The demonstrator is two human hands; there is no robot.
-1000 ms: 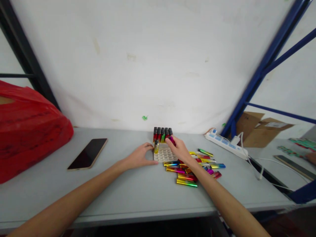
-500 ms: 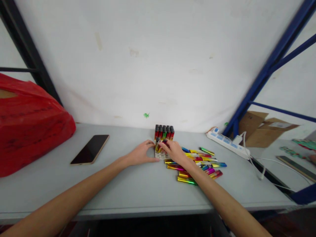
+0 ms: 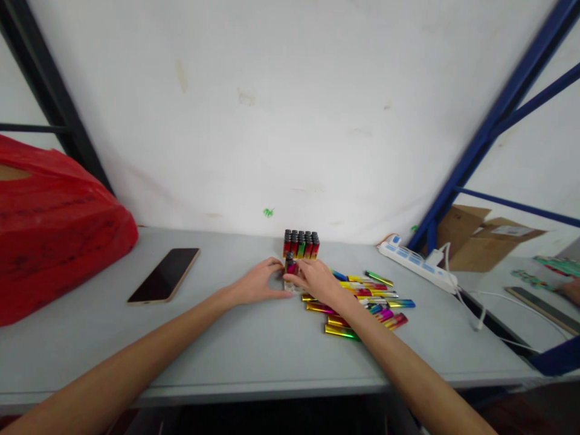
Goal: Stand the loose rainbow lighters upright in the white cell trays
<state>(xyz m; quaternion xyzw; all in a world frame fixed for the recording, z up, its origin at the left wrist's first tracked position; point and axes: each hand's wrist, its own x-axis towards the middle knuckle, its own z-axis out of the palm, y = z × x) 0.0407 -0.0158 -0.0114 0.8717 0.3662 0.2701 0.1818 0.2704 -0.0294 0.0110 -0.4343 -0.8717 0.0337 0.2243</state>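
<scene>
A white slotted tray sits mid-table with a block of upright lighters filling its far rows. My left hand rests curled against the tray's left edge, holding it. My right hand lies over the tray's near part, fingers pinched on a magenta lighter standing beside a yellow one at the tray's left. Loose metallic lighters in gold, pink, green and blue lie scattered to the right of my right wrist.
A black phone lies face up at left, beside a red plastic bag. A white power strip with cables runs at back right near a blue rack post. Cardboard boxes stand beyond. Another person's hand shows at far right.
My right hand carried the magenta lighter from the tray's far right down to its left side, next to the yellow lighter. The left hand stayed on the tray.
</scene>
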